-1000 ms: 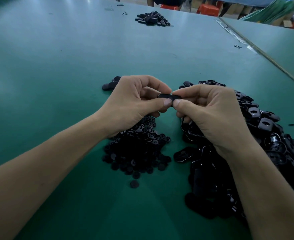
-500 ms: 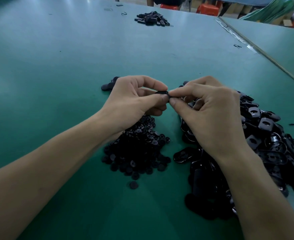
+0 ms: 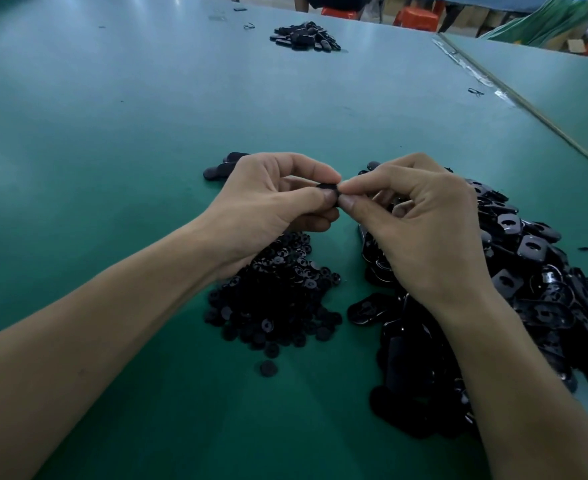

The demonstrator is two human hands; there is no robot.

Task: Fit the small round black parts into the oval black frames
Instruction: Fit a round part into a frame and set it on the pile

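My left hand (image 3: 268, 209) and my right hand (image 3: 420, 233) meet fingertip to fingertip above the green table (image 3: 112, 133). Between their thumbs and forefingers they pinch one small black piece (image 3: 327, 188); fingers hide most of it, so I cannot tell whether it is a frame, a round part or both. A heap of small round black parts (image 3: 275, 296) lies under my left wrist. A larger heap of glossy oval black frames (image 3: 527, 278) spreads under and to the right of my right hand.
A few black pieces (image 3: 221, 168) lie just beyond my left hand. One loose round part (image 3: 268, 368) sits near the front. Another dark pile (image 3: 304, 38) lies far back. A seam (image 3: 527, 109) to a neighbouring table runs along the right.
My right hand has curled in tighter and its fingertips closed up against my left thumb. The pinched piece shows less than before. The piles have not moved.
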